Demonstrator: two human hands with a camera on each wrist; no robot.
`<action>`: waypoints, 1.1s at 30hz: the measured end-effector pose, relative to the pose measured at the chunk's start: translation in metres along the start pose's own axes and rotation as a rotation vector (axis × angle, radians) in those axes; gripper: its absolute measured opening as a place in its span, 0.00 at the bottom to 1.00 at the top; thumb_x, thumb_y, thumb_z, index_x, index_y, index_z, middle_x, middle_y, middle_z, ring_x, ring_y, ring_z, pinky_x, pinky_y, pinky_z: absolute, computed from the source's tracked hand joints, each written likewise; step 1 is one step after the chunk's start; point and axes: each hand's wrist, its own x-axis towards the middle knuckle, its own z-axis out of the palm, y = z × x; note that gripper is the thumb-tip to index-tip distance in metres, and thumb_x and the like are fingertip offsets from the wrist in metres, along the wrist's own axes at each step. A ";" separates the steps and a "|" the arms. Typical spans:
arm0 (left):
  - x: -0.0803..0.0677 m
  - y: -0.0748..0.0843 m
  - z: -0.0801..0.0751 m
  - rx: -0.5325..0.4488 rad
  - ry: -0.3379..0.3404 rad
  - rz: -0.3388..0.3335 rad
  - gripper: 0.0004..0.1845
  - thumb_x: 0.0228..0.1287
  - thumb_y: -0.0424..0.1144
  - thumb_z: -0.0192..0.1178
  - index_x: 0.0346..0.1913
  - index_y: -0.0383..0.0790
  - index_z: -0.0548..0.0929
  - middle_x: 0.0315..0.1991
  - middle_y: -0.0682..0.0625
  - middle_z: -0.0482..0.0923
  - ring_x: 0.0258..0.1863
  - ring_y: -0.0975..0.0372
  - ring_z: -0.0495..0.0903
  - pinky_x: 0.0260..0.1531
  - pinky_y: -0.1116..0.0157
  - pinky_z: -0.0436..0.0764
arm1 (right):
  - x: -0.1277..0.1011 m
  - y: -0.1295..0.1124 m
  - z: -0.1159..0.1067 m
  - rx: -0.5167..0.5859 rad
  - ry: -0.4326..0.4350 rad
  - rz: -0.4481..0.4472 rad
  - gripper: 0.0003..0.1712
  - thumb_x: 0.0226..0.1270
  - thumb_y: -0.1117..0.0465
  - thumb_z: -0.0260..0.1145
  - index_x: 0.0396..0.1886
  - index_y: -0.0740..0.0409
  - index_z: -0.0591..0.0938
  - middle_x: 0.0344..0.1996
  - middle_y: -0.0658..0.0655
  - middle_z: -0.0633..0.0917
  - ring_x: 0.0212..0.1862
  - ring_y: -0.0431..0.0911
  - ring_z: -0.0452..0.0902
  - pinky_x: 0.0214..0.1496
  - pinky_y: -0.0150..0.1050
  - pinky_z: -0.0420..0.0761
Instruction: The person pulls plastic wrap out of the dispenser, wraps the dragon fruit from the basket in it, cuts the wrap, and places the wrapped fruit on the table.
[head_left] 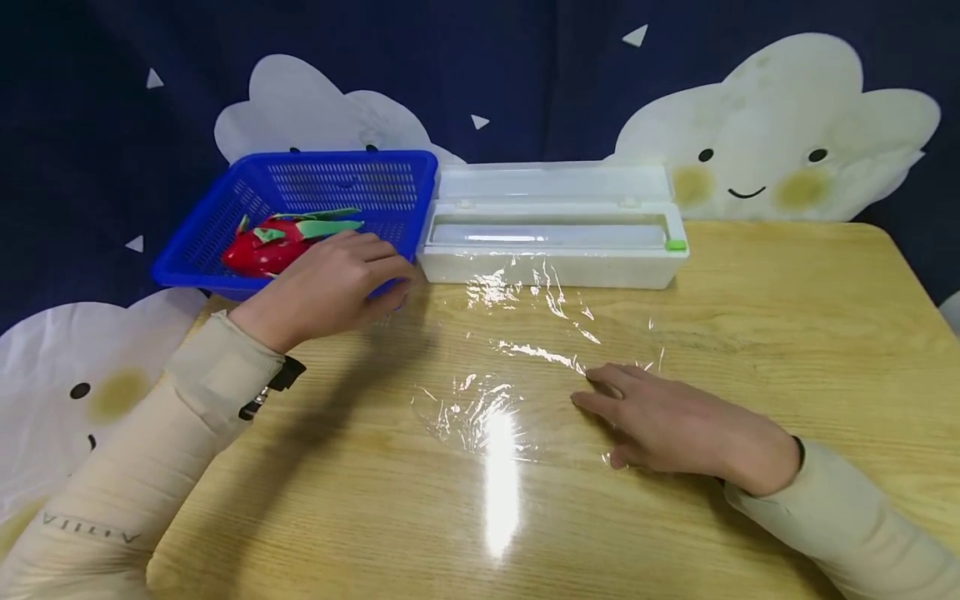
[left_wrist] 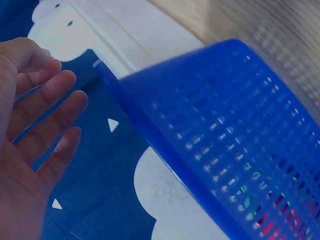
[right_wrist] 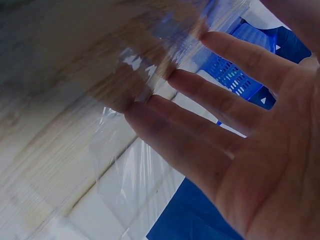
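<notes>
- On the wooden table (head_left: pixel 750 275) I see a sheet of cling film (head_left: pixel 525 350) lying flat; it runs out from the white dispenser box (head_left: pixel 555 267) toward me; creased, strong glare in the middle
- my right hand (head_left: pixel 675 425) rests palm down on the film's right part; fingers straight and slightly apart, tips pointing left; nothing pinched; right wrist view shows the fingers (right_wrist: pixel 200 130) spread, film edge wrinkled just beside the fingertips
- my left hand (head_left: pixel 330 287) is at the near right corner of the blue basket (head_left: pixel 217 225); fingers extended over the rim; left wrist view shows the palm open with fingers (left_wrist: pixel 50 110) loosely apart, basket wall (left_wrist: pixel 240 130) just beside them; cannot tell whether they touch it
- red dragon fruit (head_left: pixel 262 250) with green scales lies inside the basket, just left of the left hand; no contact visible
- dispenser box lid is up, roll visible inside, green slider (head_left: pixel 675 245) at its right end; box touches the basket's right side
- backdrop: dark blue cloth with white cloud faces (head_left: pixel 772 133)
</notes>
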 end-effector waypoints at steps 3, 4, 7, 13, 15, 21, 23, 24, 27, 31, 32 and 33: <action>-0.002 -0.006 -0.001 -0.005 -0.001 -0.006 0.06 0.65 0.35 0.70 0.42 0.38 0.89 0.36 0.46 0.89 0.36 0.53 0.85 0.41 0.56 0.83 | 0.000 0.000 0.001 -0.001 0.001 -0.002 0.42 0.61 0.47 0.78 0.72 0.54 0.75 0.72 0.66 0.73 0.70 0.65 0.72 0.67 0.61 0.78; -0.003 -0.008 -0.001 -0.002 -0.005 -0.013 0.06 0.64 0.35 0.70 0.42 0.38 0.89 0.36 0.46 0.89 0.36 0.53 0.85 0.41 0.56 0.84 | 0.000 0.000 0.001 -0.002 0.003 -0.004 0.42 0.61 0.47 0.78 0.72 0.54 0.75 0.72 0.66 0.73 0.70 0.65 0.73 0.67 0.61 0.78; -0.005 -0.015 -0.002 0.009 -0.016 -0.042 0.07 0.63 0.34 0.71 0.42 0.37 0.89 0.36 0.45 0.89 0.34 0.54 0.85 0.39 0.57 0.86 | 0.000 0.000 0.002 -0.003 0.004 -0.004 0.42 0.61 0.48 0.78 0.72 0.54 0.75 0.71 0.66 0.73 0.70 0.65 0.73 0.67 0.61 0.78; -0.008 -0.028 -0.005 0.015 -0.045 -0.114 0.06 0.65 0.34 0.70 0.43 0.37 0.89 0.37 0.45 0.89 0.34 0.55 0.85 0.38 0.58 0.86 | 0.000 0.000 0.003 -0.001 0.002 0.003 0.42 0.61 0.48 0.78 0.72 0.54 0.75 0.71 0.66 0.73 0.70 0.65 0.72 0.67 0.61 0.78; -0.009 -0.032 -0.006 0.014 -0.063 -0.148 0.07 0.65 0.34 0.70 0.44 0.37 0.89 0.39 0.44 0.89 0.35 0.55 0.85 0.39 0.58 0.87 | 0.000 0.000 0.003 -0.002 0.004 0.004 0.42 0.60 0.48 0.78 0.72 0.54 0.75 0.71 0.66 0.73 0.70 0.65 0.72 0.67 0.61 0.78; -0.012 -0.045 -0.008 0.008 -0.078 -0.222 0.07 0.65 0.33 0.67 0.44 0.36 0.88 0.40 0.43 0.89 0.36 0.53 0.87 0.41 0.53 0.88 | 0.000 0.000 0.002 -0.008 0.014 -0.005 0.42 0.60 0.48 0.78 0.72 0.55 0.75 0.71 0.67 0.74 0.69 0.65 0.73 0.67 0.61 0.78; -0.013 -0.049 -0.008 0.010 -0.078 -0.245 0.07 0.66 0.33 0.67 0.44 0.36 0.88 0.40 0.43 0.89 0.37 0.52 0.87 0.41 0.52 0.88 | -0.001 0.001 0.002 -0.009 0.017 -0.008 0.42 0.60 0.47 0.78 0.72 0.54 0.75 0.71 0.66 0.74 0.69 0.65 0.73 0.67 0.61 0.78; -0.013 -0.051 -0.008 0.010 -0.085 -0.264 0.07 0.66 0.34 0.67 0.45 0.36 0.88 0.41 0.43 0.89 0.38 0.51 0.87 0.42 0.52 0.87 | -0.001 0.001 0.002 -0.010 0.021 -0.010 0.42 0.60 0.47 0.78 0.72 0.54 0.75 0.71 0.66 0.74 0.69 0.65 0.74 0.67 0.61 0.78; -0.016 -0.056 -0.008 0.007 -0.104 -0.316 0.08 0.68 0.35 0.66 0.46 0.37 0.88 0.43 0.42 0.90 0.41 0.50 0.87 0.45 0.50 0.87 | -0.001 0.001 0.003 -0.005 0.024 -0.014 0.42 0.60 0.47 0.78 0.72 0.55 0.75 0.71 0.66 0.74 0.69 0.66 0.74 0.67 0.61 0.78; -0.019 -0.064 -0.007 0.012 -0.110 -0.357 0.08 0.69 0.37 0.64 0.46 0.37 0.88 0.43 0.42 0.89 0.39 0.51 0.85 0.42 0.51 0.85 | -0.001 0.001 0.003 -0.003 0.026 -0.016 0.42 0.60 0.47 0.78 0.71 0.55 0.76 0.71 0.66 0.74 0.69 0.65 0.74 0.67 0.61 0.79; -0.020 -0.066 -0.007 0.015 -0.111 -0.362 0.08 0.70 0.37 0.64 0.45 0.37 0.88 0.42 0.43 0.89 0.38 0.52 0.84 0.40 0.51 0.85 | 0.000 0.001 0.003 -0.003 0.025 -0.015 0.42 0.60 0.47 0.78 0.71 0.55 0.76 0.71 0.66 0.74 0.69 0.65 0.74 0.66 0.61 0.79; -0.021 -0.068 -0.007 0.018 -0.111 -0.369 0.08 0.70 0.37 0.64 0.45 0.38 0.88 0.41 0.43 0.89 0.37 0.52 0.84 0.39 0.52 0.84 | 0.000 0.001 0.003 -0.002 0.024 -0.013 0.42 0.60 0.47 0.78 0.71 0.55 0.76 0.71 0.67 0.74 0.69 0.65 0.74 0.66 0.61 0.79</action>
